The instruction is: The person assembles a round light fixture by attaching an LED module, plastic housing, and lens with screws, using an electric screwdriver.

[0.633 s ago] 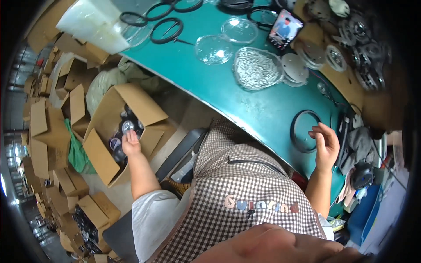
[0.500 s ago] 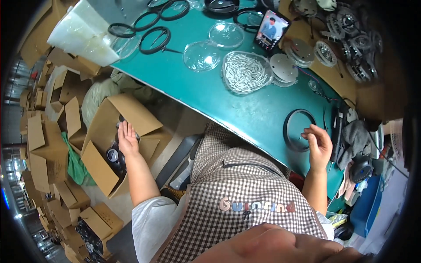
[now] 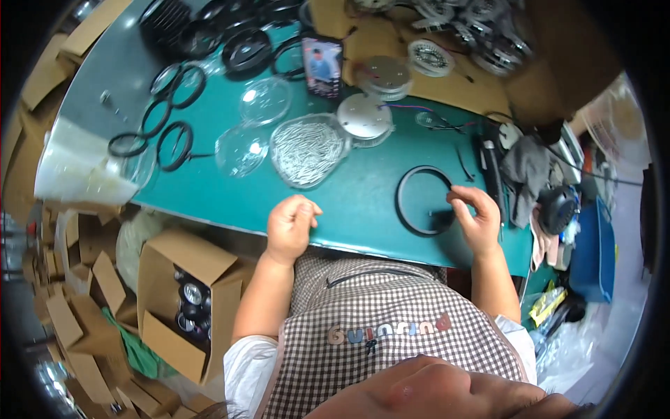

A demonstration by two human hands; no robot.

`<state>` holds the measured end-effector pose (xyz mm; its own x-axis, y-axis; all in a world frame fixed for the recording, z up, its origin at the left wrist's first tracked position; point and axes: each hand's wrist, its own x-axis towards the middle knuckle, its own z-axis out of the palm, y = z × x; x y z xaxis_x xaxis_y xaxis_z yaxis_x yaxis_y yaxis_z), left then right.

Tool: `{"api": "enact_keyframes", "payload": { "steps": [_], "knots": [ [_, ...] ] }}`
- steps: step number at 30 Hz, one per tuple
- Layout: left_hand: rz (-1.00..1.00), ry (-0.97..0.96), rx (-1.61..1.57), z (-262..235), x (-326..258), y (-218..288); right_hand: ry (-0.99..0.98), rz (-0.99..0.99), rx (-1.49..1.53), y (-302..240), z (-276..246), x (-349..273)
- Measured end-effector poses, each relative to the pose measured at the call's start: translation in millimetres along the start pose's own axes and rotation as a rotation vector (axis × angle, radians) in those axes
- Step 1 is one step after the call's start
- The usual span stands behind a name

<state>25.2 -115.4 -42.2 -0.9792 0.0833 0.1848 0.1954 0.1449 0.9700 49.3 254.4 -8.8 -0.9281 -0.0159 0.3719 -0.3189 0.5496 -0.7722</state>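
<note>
My left hand (image 3: 292, 229) is over the front edge of the green table (image 3: 356, 216), its fingers curled in and the thumb folded against them; nothing shows in it. To the right, my right hand (image 3: 478, 218) hovers with thumb and fingers bent and apart, the fingertips over the right rim of a black ring (image 3: 403, 209). Whether they touch the ring cannot be made out. A clear tray of small white-silver pins (image 3: 306, 150) stands beyond my left hand. Behind it are clear round covers (image 3: 265, 101) and a round pale disc (image 3: 364, 116).
An upright phone (image 3: 322, 66) stands behind the tray. Several black rings (image 3: 174, 145) lie at the left, near a white wrapped block (image 3: 84, 167). An open carton (image 3: 188, 255) holding dark round parts stands below the table's left side. Grey cloth (image 3: 523, 174) and a blue bin (image 3: 593, 251) are at the right.
My left hand has moved from over the open carton to the table edge, and its fingers have closed. The view has turned left; my right hand stays by the black ring.
</note>
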Motion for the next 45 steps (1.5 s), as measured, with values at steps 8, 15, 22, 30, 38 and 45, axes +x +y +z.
{"api": "enact_keyframes", "payload": {
  "steps": [8, 15, 22, 30, 38, 45],
  "knots": [
    [-0.133, -0.157, 0.067, 25, 17, -3, -0.012, 0.109, -0.051, 20, -28, 87],
    [-0.102, -0.120, 0.193, 30, 14, 3, 0.020, -0.170, -0.554, 77, -1, 214],
    [-0.006, -0.142, 0.251, 33, 18, 2, -0.058, -0.172, -1.144, 125, 15, 273],
    [0.009, -0.121, 0.241, 34, 15, 5, 0.363, 0.070, -0.190, 62, -71, 249],
    [-0.088, -0.002, 0.118, 35, 12, -5, 0.074, 0.168, 0.881, -5, -106, 149],
    [0.769, 0.026, 0.310, 80, 27, 63, -0.181, 0.380, 0.793, -38, -35, 69]
  ]
}}
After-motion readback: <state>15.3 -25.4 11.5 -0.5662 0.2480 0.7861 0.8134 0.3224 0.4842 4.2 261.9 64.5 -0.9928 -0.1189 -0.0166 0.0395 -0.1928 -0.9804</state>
